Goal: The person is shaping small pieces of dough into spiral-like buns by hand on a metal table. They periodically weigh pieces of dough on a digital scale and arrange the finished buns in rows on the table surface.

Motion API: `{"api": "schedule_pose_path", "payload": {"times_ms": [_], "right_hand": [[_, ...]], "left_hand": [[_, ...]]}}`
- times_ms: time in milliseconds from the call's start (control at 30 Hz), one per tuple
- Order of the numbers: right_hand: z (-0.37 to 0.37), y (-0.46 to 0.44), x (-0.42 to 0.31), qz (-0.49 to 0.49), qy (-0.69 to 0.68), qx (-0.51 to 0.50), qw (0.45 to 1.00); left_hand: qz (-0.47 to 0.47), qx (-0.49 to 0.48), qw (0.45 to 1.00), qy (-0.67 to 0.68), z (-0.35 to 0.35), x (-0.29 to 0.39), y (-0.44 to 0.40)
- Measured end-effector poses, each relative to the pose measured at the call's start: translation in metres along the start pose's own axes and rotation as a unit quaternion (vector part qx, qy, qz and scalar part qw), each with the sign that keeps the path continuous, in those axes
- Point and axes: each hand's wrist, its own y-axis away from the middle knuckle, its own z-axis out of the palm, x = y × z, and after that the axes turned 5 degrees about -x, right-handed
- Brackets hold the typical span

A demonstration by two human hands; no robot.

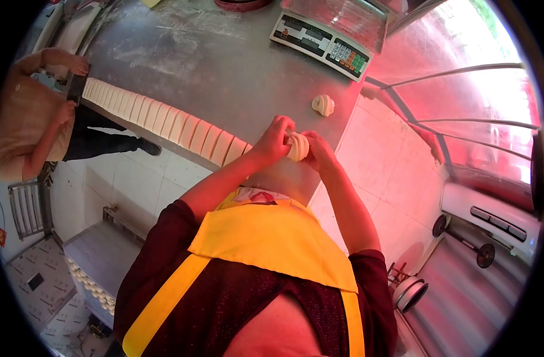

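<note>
Between my two hands is a twisted piece of dough point(297, 146), pale and ridged, held just above the metal table near its corner. My left hand point(274, 141) grips its left side with curled fingers. On the other side, the fingers of my right hand point(318, 150) close around it. A finished-looking dough twist point(323, 105) rests on the table beyond my right hand. Along the table's near edge runs a long row of cut dough strips point(170, 124), its right end close to my left wrist. My fingertips are partly hidden behind the dough.
A digital scale point(322, 43) stands at the table's far right. Flour dusts the metal table point(194, 53). Another person point(36, 119) stands at the table's left end. Lower left, a metal cabinet point(102, 253) holds rows of dough pieces. A plastic-sheeted frame point(462, 101) is at right.
</note>
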Motion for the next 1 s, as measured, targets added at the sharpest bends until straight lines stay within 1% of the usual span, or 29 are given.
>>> {"api": "schedule_pose_path", "payload": {"times_ms": [33,100,133,200,233,300,333,400,433,500,533,600,700,733,800,833,900,967,1000], "right_hand": [[0.004,0.005,-0.007,0.027,0.040,-0.003,0.999],[0.010,0.014,-0.018,0.082,0.120,-0.007,0.989],[0.007,0.013,-0.015,0.085,0.133,0.002,0.987],[-0.004,0.005,-0.004,0.088,0.162,0.017,0.983],[-0.007,0.004,0.001,0.060,0.142,0.020,0.988],[-0.014,0.000,0.011,0.000,0.099,0.029,0.995],[-0.022,-0.007,0.015,-0.001,0.087,0.008,0.996],[-0.033,-0.014,0.024,0.002,0.057,-0.033,0.998],[-0.038,-0.018,0.022,-0.011,0.137,-0.035,0.990],[-0.047,-0.018,0.023,-0.031,0.289,-0.038,0.956],[-0.046,-0.018,0.027,-0.073,0.345,-0.001,0.936],[-0.043,-0.023,0.043,-0.158,0.450,0.071,0.876],[-0.042,-0.032,0.066,-0.259,0.536,0.205,0.777],[-0.044,-0.033,0.065,-0.254,0.535,0.204,0.779],[-0.046,-0.039,0.062,-0.245,0.533,0.201,0.784],[-0.047,-0.040,0.060,-0.205,0.485,0.180,0.831],[-0.048,-0.039,0.053,-0.123,0.378,0.135,0.908],[-0.032,-0.019,0.027,-0.058,0.255,0.096,0.960],[-0.027,-0.010,0.019,-0.024,0.191,0.076,0.978]], "left_hand": [[-0.026,0.008,0.999,0.045,0.001,0.001,-0.003],[-0.043,-0.073,0.996,0.010,-0.003,-0.011,-0.011],[-0.053,-0.114,0.992,-0.006,-0.004,-0.017,-0.013],[-0.126,-0.154,0.979,0.031,-0.004,-0.025,-0.016],[-0.164,-0.174,0.970,0.049,-0.004,-0.027,-0.017],[-0.193,-0.179,0.963,0.062,-0.001,-0.047,-0.020],[-0.207,-0.179,0.959,0.069,0.003,-0.059,-0.023],[-0.171,-0.154,0.973,0.001,0.012,-0.074,-0.022],[-0.152,-0.140,0.978,-0.034,0.014,-0.079,-0.023],[-0.194,-0.137,0.971,-0.026,0.019,-0.081,-0.019],[-0.212,-0.133,0.968,-0.024,0.019,-0.077,-0.020],[-0.201,-0.120,0.971,-0.044,0.024,-0.085,-0.021],[-0.186,-0.099,0.974,-0.081,0.026,-0.085,-0.017],[-0.180,-0.089,0.975,-0.093,0.028,-0.083,-0.018],[-0.267,-0.151,0.949,0.072,0.017,-0.079,-0.021],[-0.308,-0.180,0.922,0.151,0.012,-0.076,-0.022],[-0.296,-0.171,0.935,0.099,0.012,-0.067,-0.022],[-0.271,-0.167,0.947,0.035,0.015,-0.064,-0.024],[-0.256,-0.169,0.952,-0.003,0.017,-0.064,-0.025]]}}
